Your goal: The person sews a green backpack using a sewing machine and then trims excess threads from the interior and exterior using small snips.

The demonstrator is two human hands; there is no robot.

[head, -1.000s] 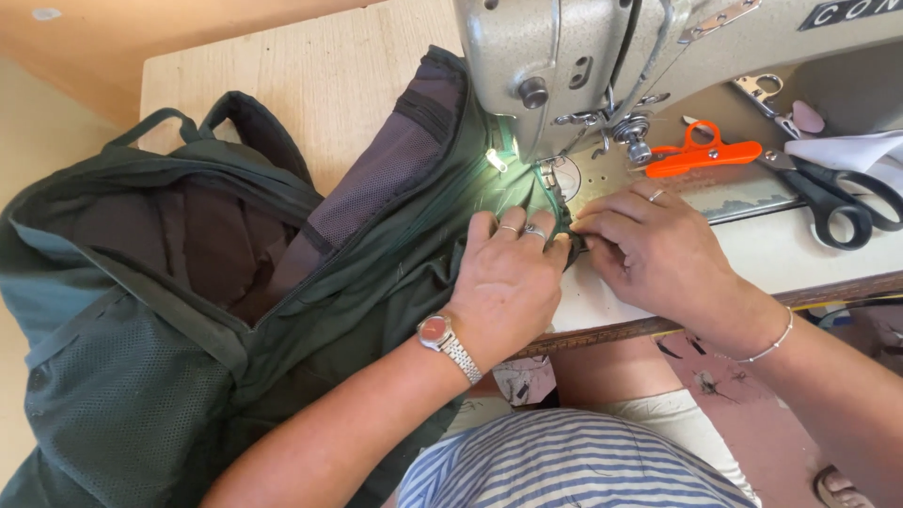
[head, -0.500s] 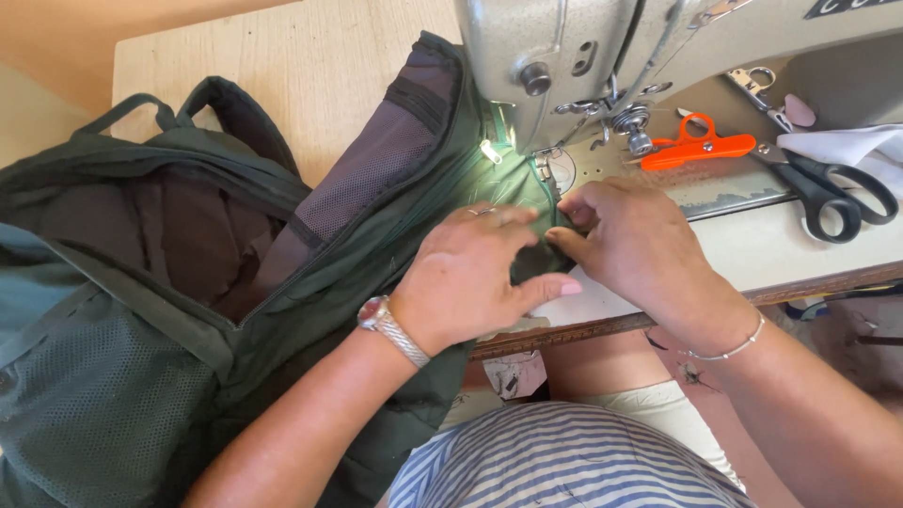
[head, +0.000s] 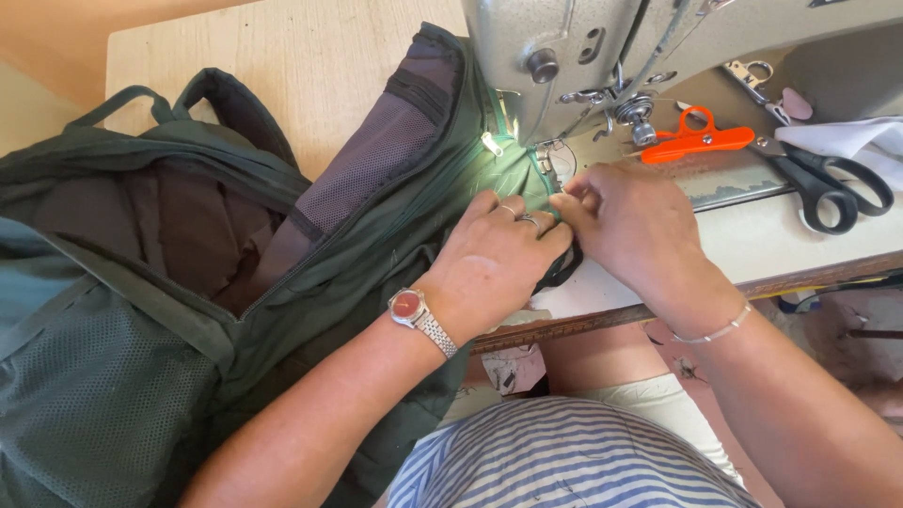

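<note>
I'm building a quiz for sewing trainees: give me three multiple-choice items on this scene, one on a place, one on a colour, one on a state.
1. Where do the small orange thread snips lie?
A. On the grey sewing machine bed, right of the needle
B. On the dark green fabric backpack
C. In the left hand

2. What colour is the face of the metal-band wristwatch?
A. Blue
B. Red
C. White

3. How are the black-handled scissors right now?
A. Held in the right hand
B. Cutting the backpack
C. Lying unheld on the machine table

Answers: 1 A, the snips rest beside the needle area; 2 B, the dial shows red; 3 C, both hands press the green fabric instead.
</note>
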